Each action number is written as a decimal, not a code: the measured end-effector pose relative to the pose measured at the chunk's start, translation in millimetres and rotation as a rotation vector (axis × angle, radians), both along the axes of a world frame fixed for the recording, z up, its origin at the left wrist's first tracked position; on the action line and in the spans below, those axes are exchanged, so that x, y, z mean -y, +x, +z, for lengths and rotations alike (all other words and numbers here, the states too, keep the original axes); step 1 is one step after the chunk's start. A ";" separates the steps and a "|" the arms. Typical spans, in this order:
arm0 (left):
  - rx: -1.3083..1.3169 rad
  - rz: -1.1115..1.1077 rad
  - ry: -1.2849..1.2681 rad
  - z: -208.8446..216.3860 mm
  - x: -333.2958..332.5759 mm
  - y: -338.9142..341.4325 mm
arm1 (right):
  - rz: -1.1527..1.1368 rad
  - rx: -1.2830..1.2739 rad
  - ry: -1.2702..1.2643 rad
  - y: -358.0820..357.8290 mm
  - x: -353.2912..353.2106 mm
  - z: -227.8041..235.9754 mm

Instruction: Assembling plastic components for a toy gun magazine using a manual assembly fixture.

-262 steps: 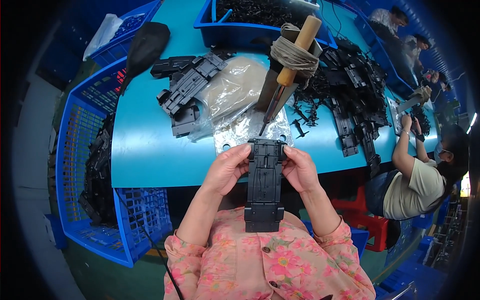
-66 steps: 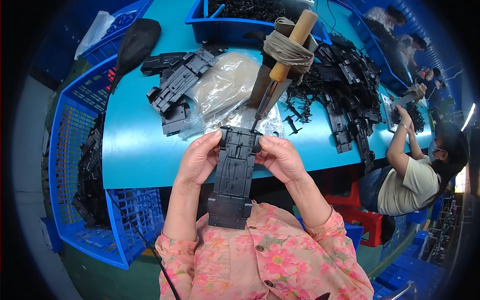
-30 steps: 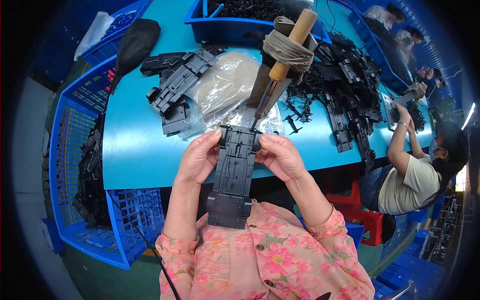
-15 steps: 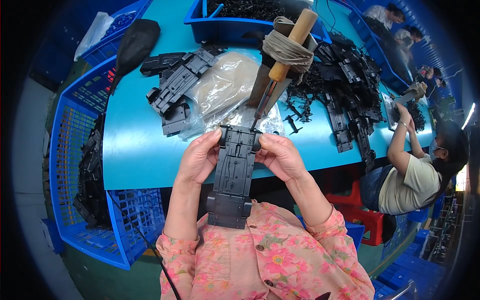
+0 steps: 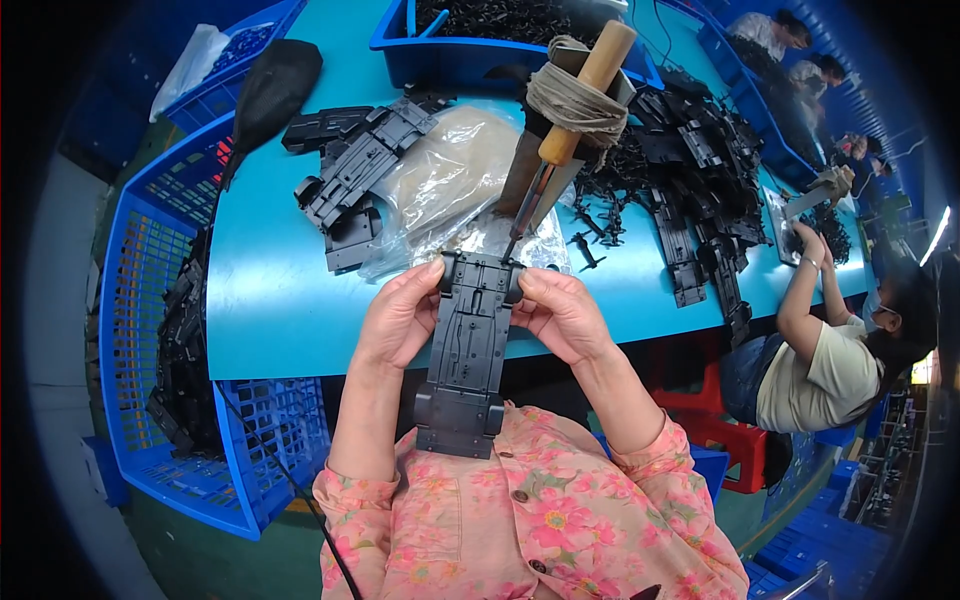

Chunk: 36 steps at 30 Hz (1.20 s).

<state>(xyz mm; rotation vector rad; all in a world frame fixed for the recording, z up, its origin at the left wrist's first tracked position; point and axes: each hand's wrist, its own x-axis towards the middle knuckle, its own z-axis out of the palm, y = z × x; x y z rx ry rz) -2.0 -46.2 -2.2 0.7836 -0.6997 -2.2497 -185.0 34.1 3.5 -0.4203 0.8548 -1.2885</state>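
I hold a long black plastic chassis part (image 5: 466, 355) lengthwise in front of my chest, its near end resting against my flowered shirt. My left hand (image 5: 400, 315) grips its far end from the left, thumb on the top corner. My right hand (image 5: 560, 315) grips the same end from the right. Just beyond its far end a tool with a wooden handle (image 5: 585, 95), wrapped in cloth, leans down to the table, its metal tip (image 5: 520, 235) close to the part.
On the turquoise table (image 5: 270, 300) lie a pile of black chassis parts (image 5: 355, 175), clear plastic bags (image 5: 445, 185) and a heap of black parts (image 5: 690, 190). Blue crates stand at the left (image 5: 150, 300) and the back (image 5: 470, 60). Another person (image 5: 820, 350) works at the right.
Since 8.7 s ago the chassis part has shifted slightly left and closer to the tool tip. Over the last second nothing has visibly moved.
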 end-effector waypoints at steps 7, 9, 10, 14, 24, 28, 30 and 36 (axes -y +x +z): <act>-0.005 0.002 0.003 -1.1 1.0 0.8 | 0.006 -0.021 -0.002 0.5 0.6 -4.7; -0.005 -0.004 0.019 0.7 0.6 -1.1 | -0.003 -0.022 -0.006 -0.6 1.2 -9.8; -0.005 -0.001 0.016 -0.2 0.4 -1.4 | -0.007 -0.022 -0.007 -0.3 2.0 -10.9; 0.003 -0.026 0.042 -8.8 0.0 -4.9 | -0.041 0.055 0.018 0.6 0.3 -8.0; -0.009 -0.140 0.011 -7.1 1.2 -28.3 | -0.117 -0.040 -0.053 -23.7 -7.7 -6.7; -0.044 -0.161 -0.011 -9.1 5.7 -36.4 | -0.143 -0.047 -0.066 -23.9 -6.2 4.0; -0.043 -0.168 -0.009 -2.4 5.7 -39.3 | -0.165 -0.060 -0.052 -24.4 -6.0 6.1; -0.034 -0.171 -0.019 -6.0 9.0 -38.2 | -0.179 -0.065 -0.045 -23.8 -5.0 7.4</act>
